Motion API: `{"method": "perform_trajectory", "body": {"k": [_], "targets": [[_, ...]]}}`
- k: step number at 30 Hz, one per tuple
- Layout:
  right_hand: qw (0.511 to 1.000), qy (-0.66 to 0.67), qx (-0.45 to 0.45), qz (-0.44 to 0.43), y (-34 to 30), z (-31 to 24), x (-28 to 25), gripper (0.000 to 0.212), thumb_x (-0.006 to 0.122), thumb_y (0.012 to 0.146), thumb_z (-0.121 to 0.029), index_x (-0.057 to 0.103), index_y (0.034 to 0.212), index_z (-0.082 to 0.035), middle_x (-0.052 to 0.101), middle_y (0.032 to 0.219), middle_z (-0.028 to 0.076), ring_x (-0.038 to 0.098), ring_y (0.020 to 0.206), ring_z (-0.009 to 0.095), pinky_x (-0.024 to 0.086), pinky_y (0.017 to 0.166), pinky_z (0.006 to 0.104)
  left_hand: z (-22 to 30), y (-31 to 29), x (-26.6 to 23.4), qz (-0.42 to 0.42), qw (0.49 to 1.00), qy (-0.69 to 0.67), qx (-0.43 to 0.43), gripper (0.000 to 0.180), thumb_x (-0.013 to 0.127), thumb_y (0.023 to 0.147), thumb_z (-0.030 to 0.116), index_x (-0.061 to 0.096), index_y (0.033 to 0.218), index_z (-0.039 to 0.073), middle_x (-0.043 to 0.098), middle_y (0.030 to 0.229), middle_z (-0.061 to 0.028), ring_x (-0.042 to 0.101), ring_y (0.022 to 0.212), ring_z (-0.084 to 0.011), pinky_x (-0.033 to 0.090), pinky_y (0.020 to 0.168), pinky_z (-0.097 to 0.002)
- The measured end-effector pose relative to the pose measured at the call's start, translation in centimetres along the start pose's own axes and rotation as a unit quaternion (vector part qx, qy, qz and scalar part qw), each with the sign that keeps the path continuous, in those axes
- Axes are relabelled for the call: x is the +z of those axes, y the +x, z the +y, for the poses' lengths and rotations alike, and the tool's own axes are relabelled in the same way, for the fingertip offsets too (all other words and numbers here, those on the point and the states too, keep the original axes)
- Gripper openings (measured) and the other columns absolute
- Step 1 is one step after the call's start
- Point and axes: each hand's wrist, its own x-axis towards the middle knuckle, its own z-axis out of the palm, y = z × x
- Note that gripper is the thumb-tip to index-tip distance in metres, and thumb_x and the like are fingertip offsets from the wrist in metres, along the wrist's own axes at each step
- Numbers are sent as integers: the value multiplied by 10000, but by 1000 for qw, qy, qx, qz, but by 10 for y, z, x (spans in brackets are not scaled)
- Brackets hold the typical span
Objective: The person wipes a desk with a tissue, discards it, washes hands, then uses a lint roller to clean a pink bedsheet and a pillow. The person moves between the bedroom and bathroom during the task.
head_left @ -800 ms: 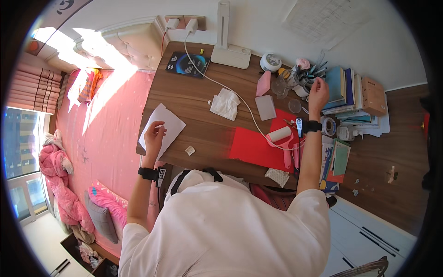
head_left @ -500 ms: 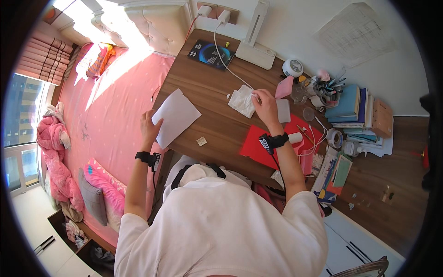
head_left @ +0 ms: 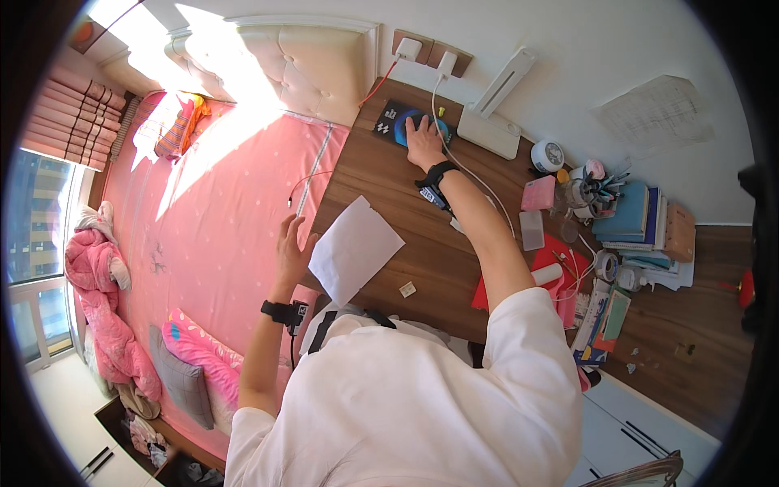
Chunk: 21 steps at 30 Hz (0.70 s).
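At the far side of the desk my right hand (head_left: 423, 144) reaches out, its fingers spread on a flat black package (head_left: 392, 120) with a blue round print. A white cable (head_left: 469, 172) runs close by that hand. My left hand (head_left: 292, 250) is open at the desk's left edge, its fingers apart beside a sheet of white paper (head_left: 357, 252). The paper lies slightly askew, with a torn-looking edge. My right forearm covers most of a crumpled white tissue (head_left: 456, 226).
A white desk lamp (head_left: 491, 130) stands against the wall. To the right are a round white clock (head_left: 548, 156), a pink box (head_left: 538, 194), a pen holder, stacked books (head_left: 625, 213) and a red folder (head_left: 480, 296). A small pale square (head_left: 407, 289) lies near the front edge.
My right hand has left the tissue and reached to the black package. My left hand stays by the paper. The whole view has shifted, so the desk appears farther right and lower.
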Motion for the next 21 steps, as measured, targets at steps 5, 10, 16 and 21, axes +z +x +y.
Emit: {"method": "perform_trajectory", "body": {"k": [5, 10, 16, 21], "targets": [[996, -80, 19, 19, 20, -5, 15, 538, 605, 800, -147, 431, 1300, -54, 463, 1254, 266, 508, 1093, 398, 433, 868, 535, -24, -7, -22, 18, 1000, -17, -8, 367, 634, 790, 72, 526, 1135, 9, 496, 1190, -193, 500, 1099, -361, 425, 919, -409], [962, -120, -46, 240, 10, 7, 11, 276, 554, 800, -131, 588, 1034, 12, 602, 1057, 183, 597, 903, 281, 518, 699, 381, -32, -7, -24, -7, 1000, -19, -14, 371, 618, 796, 61, 515, 1149, 7, 493, 1195, -200, 495, 1102, -375, 423, 921, -417], [982, -57, -67, 168, -14, 11, -2, 329, 531, 827, -115, 503, 1117, 37, 509, 1226, 213, 539, 1073, 333, 485, 850, 404, -4, 11, 3, -32, 997, -52, 51, 406, 643, 798, 110, 501, 1164, 5, 505, 1171, -198, 507, 1075, -372, 433, 900, -420], [982, 123, 137, 47, 0, 13, -5, 684, 621, 801, -275, 322, 1366, -31, 257, 1429, 233, 258, 1328, 409, 311, 1006, 590, 10, 2, 18, -143, 989, 44, -11, 552, 745, 710, 270, 498, 1134, 17, 548, 1071, -168, 523, 1003, -346, 444, 829, -418]]}}
